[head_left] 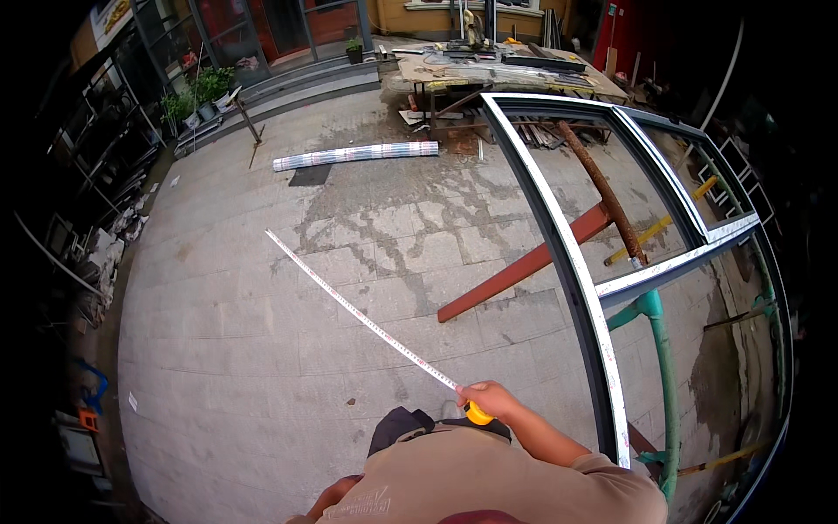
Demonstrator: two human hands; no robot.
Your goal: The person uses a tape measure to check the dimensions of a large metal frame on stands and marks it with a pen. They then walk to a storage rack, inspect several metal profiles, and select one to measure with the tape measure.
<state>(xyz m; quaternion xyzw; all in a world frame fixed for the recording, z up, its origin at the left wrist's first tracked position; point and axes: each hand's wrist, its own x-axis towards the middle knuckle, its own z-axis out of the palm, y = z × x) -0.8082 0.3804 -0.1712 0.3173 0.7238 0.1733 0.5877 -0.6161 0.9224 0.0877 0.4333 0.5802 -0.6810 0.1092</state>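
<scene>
Clutter [106, 262] lines the shadowed left edge, with an orange and blue item [88, 418] lower down beside the grey paved floor [201, 306]. Next, farther back, potted plants [211, 86] stand by a glazed front. From mid-left, the white tape strip [358, 314] slants down and right across the view; whether its free tip touches the paving, I cannot tell. Below it, the left forearm [336, 496] barely shows beside the tan shirt [489, 480]; the left hand is out of sight, so I cannot tell how its grip stands. Behind the strip, a striped, wrapped roll [358, 157] lies on the floor, and a cluttered desk [417, 68] stands at the back. At lower centre, the right hand [491, 400] has its grip curled around the yellow tape measure [477, 414], near the waist, where the strip comes out. Rightward, a red-brown beam [515, 278] passes under the left bar of a large white-edged frame [572, 260]. Through the frame's openings show a rusty pipe [602, 188], a yellow bar [650, 232] and, at far right, a green stand [665, 384].
</scene>
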